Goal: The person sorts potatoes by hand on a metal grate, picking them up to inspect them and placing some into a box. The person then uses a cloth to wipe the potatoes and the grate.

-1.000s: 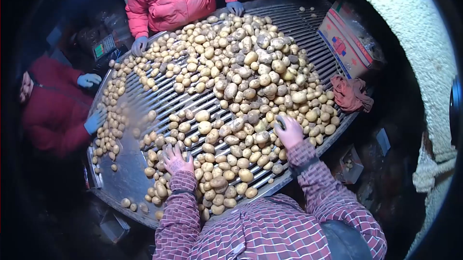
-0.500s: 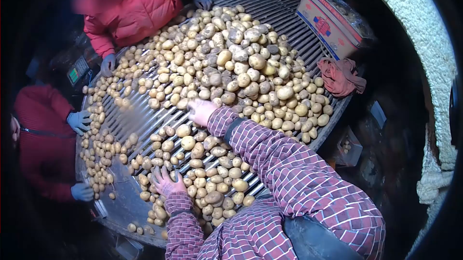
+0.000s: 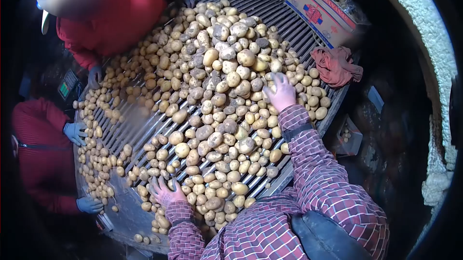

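Note:
A big heap of potatoes, some caked with soil, lies on a slatted metal sorting table. My left hand rests at the near left edge of the potatoes closest to me, fingers spread and touching a few. Farther out on the right, my right hand reaches over the heap's right flank with its fingers apart, lying against the potatoes. I see no potato gripped in either hand; the undersides of the fingers are hidden.
Two co-workers stand on the left, one gloved hand and another at the table's edge. A banana box stands at the back right, beside a red cloth. A small scale display glows at the left.
My right hand has swung right from the heap's near left side to its right flank. Potatoes have spread toward me across the middle slats. My left hand stays nearly in place.

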The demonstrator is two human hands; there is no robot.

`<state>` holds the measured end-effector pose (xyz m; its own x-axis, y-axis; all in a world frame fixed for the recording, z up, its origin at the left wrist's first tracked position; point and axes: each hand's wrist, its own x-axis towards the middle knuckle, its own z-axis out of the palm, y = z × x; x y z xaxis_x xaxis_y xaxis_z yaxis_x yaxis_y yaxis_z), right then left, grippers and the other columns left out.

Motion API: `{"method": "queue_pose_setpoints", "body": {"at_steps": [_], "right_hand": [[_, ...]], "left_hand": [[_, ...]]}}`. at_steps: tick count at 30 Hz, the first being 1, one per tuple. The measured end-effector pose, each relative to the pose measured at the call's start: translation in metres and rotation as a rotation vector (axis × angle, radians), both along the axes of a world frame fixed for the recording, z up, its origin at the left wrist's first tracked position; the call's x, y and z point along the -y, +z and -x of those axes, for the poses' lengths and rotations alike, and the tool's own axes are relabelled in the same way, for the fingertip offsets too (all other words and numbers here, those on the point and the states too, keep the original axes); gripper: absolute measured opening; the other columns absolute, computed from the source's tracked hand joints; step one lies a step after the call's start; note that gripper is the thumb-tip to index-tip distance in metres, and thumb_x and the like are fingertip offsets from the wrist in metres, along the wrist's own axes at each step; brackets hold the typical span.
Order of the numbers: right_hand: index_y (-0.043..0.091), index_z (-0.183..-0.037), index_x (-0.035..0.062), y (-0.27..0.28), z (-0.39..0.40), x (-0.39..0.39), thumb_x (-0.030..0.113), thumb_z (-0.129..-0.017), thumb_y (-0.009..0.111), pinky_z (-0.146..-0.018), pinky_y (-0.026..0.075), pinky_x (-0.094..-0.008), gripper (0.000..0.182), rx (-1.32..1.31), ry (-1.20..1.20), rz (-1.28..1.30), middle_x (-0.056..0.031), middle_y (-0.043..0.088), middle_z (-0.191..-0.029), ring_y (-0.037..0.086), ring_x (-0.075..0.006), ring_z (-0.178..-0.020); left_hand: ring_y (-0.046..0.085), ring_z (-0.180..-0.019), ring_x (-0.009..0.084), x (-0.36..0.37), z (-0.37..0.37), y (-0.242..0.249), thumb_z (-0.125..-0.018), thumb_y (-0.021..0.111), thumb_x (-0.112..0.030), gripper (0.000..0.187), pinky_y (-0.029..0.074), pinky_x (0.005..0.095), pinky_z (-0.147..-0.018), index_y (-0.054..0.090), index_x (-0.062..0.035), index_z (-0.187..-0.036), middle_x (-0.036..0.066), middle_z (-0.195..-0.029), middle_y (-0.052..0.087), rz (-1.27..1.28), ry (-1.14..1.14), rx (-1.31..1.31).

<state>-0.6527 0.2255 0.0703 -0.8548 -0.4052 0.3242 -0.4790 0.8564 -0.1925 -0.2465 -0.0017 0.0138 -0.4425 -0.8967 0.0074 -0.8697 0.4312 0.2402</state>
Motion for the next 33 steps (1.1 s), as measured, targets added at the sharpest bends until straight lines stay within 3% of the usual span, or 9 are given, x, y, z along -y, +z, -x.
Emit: {"method": "queue_pose_setpoints", "body": {"at_steps": [4, 8, 11, 14, 16, 19, 22, 27, 33], "right_hand": [[0.066, -0.112, 0.0128, 0.006, 0.009, -0.002, 0.039, -0.081, 0.071, -0.093, 0.047, -0.0448, 0.041, 0.115, 0.053, -0.083, -0.0114, 0.061, -0.118, 0.059, -0.0306, -0.106], [0.061, -0.125, 0.0110, 0.030, 0.044, 0.036, 0.031, -0.080, 0.073, -0.103, 0.042, -0.0427, 0.050, 0.150, 0.238, 0.308, -0.0138, 0.059, -0.125, 0.056, -0.0336, -0.117], [0.055, -0.134, 0.0132, 0.021, 0.069, 0.078, 0.029, -0.076, 0.077, -0.112, 0.036, -0.0422, 0.064, 0.283, 0.360, 0.269, -0.0173, 0.047, -0.140, 0.043, -0.0339, -0.131], [0.058, -0.130, 0.0150, 0.017, 0.080, 0.100, 0.027, -0.072, 0.081, -0.108, 0.039, -0.0409, 0.063, 0.269, 0.219, 0.145, -0.0164, 0.050, -0.138, 0.047, -0.0339, -0.127], [0.062, -0.124, 0.0100, 0.030, 0.081, 0.092, 0.021, -0.074, 0.081, -0.100, 0.046, -0.0369, 0.054, 0.475, 0.249, 0.453, -0.0135, 0.064, -0.120, 0.061, -0.0268, -0.110], [0.059, -0.128, 0.0034, 0.026, 0.091, 0.077, 0.009, -0.086, 0.073, -0.098, 0.047, -0.0286, 0.044, 0.767, 0.428, 0.926, -0.0042, 0.064, -0.119, 0.058, -0.0139, -0.108], [0.059, -0.129, 0.0032, 0.019, 0.082, 0.064, 0.014, -0.087, 0.074, -0.099, 0.047, -0.0286, 0.045, 1.012, 0.390, 1.249, -0.0044, 0.064, -0.120, 0.058, -0.0140, -0.109], [0.054, -0.131, -0.0025, -0.006, 0.072, 0.064, 0.029, -0.097, 0.062, -0.101, 0.049, -0.0389, 0.048, 1.195, 0.401, 1.404, -0.0142, 0.063, -0.124, 0.064, -0.0262, -0.109], [0.051, -0.131, 0.0022, 0.002, 0.054, 0.071, 0.037, -0.096, 0.061, -0.100, 0.050, -0.0474, 0.050, 1.515, 0.311, 1.788, -0.0165, 0.062, -0.122, 0.062, -0.0325, -0.111]], "left_hand": [[0.034, -0.136, 0.0380, 0.000, 0.001, 0.003, -0.083, 0.069, -0.029, 0.053, 0.030, 0.0554, -0.111, 0.057, -0.0054, -0.129, 0.014, -0.144, 0.044, 0.005, 0.002, 0.009], [0.035, -0.136, 0.0387, -0.001, 0.002, 0.004, -0.083, 0.070, -0.028, 0.053, 0.031, 0.0554, -0.111, 0.057, -0.0030, -0.128, 0.016, -0.143, 0.045, -0.003, 0.002, -0.009], [0.035, -0.135, 0.0388, 0.000, 0.001, 0.001, -0.082, 0.070, -0.029, 0.053, 0.032, 0.0551, -0.110, 0.059, -0.0023, -0.126, 0.016, -0.142, 0.046, 0.021, 0.002, -0.022], [0.036, -0.135, 0.0383, -0.001, 0.001, 0.002, -0.082, 0.070, -0.029, 0.052, 0.032, 0.0550, -0.110, 0.059, -0.0027, -0.126, 0.016, -0.142, 0.046, 0.038, -0.002, -0.023], [0.036, -0.136, 0.0381, 0.001, 0.000, 0.002, -0.082, 0.070, -0.029, 0.052, 0.032, 0.0551, -0.111, 0.058, -0.0030, -0.126, 0.015, -0.142, 0.046, 0.027, 0.001, -0.018], [0.035, -0.136, 0.0376, 0.001, 0.001, 0.003, -0.083, 0.070, -0.030, 0.053, 0.031, 0.0547, -0.111, 0.057, -0.0037, -0.128, 0.014, -0.143, 0.046, 0.002, 0.012, -0.008], [0.035, -0.136, 0.0374, 0.000, 0.001, 0.003, -0.083, 0.070, -0.029, 0.053, 0.031, 0.0543, -0.111, 0.057, -0.0038, -0.128, 0.013, -0.143, 0.045, 0.016, 0.016, 0.017], [0.034, -0.137, 0.0376, 0.001, 0.000, 0.003, -0.084, 0.070, -0.029, 0.053, 0.031, 0.0536, -0.112, 0.056, -0.0038, -0.129, 0.013, -0.144, 0.044, 0.011, -0.001, -0.011], [0.033, -0.137, 0.0385, 0.002, -0.001, 0.000, -0.085, 0.069, -0.031, 0.052, 0.031, 0.0540, -0.112, 0.057, -0.0037, -0.128, 0.014, -0.144, 0.044, -0.009, 0.014, -0.011]]}}
